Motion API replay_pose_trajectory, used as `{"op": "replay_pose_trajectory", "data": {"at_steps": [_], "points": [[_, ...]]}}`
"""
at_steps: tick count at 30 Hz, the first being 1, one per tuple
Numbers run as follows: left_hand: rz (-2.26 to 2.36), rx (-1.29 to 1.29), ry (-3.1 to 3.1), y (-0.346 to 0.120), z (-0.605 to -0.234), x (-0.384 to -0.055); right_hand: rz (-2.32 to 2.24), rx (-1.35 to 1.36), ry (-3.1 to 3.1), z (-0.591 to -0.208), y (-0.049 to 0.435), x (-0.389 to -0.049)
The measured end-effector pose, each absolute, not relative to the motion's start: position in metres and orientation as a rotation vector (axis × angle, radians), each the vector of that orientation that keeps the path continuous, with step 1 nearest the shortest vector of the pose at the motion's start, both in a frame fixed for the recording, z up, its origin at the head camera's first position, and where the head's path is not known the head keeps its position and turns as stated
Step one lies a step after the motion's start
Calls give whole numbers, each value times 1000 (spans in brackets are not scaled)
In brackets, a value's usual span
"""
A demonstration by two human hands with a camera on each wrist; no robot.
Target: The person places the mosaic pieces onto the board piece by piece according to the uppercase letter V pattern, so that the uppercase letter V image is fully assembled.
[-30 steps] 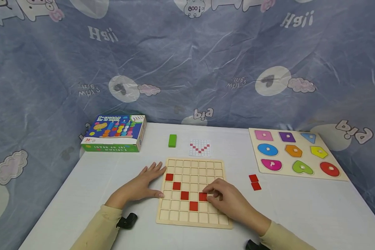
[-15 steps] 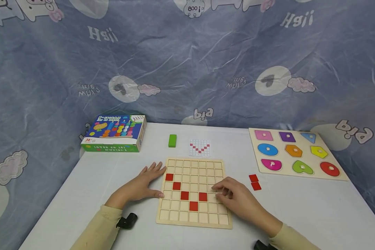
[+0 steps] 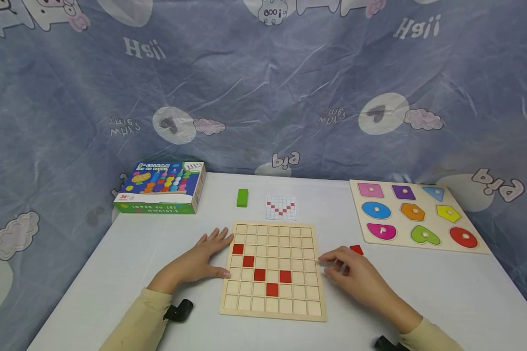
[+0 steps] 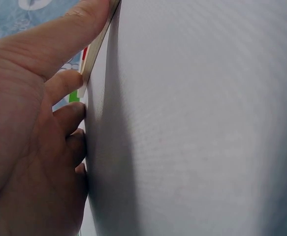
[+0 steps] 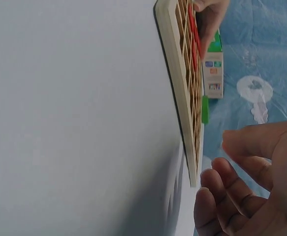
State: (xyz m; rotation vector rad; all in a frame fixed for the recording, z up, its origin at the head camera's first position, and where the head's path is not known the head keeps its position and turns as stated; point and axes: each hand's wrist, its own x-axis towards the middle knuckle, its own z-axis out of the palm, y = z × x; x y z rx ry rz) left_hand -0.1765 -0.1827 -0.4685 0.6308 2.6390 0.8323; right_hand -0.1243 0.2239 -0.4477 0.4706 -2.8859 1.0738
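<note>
A wooden grid board (image 3: 295, 307) lies on the white table with several red square tiles set in its cells, among them a red tile (image 3: 285, 276) right of the middle. My left hand (image 3: 200, 258) rests at the board's left edge, fingers spread and thumb touching the frame. Just off the board's right edge is my right hand (image 3: 355, 273), its fingers loosely bent and nothing between thumb and fingertips, as the right wrist view also shows. Beyond it a loose red tile (image 3: 356, 249) lies on the table, partly covered by the hand. The second loose tile is hidden behind that hand.
Behind the board lie a small pattern card (image 3: 281, 207) with a red V and a green block (image 3: 242, 198). A colourful toy box (image 3: 160, 187) stands at the back left. On the right is a shape puzzle board (image 3: 417, 224). A patterned blue cloth (image 3: 263, 87) hangs behind.
My right hand has let go of the red tile in the grid and moved right, off the board, now covering one loose tile. My left hand has stayed still.
</note>
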Motion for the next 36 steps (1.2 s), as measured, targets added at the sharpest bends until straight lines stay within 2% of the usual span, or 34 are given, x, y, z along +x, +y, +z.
{"op": "replay_pose_trajectory", "data": {"at_steps": [22, 36], "points": [[831, 625, 2638, -183, -469, -177, 856, 348, -2939, -450, 285, -138], [833, 648, 2641, -184, -469, -177, 808, 269, -3019, -451, 293, -138]]}}
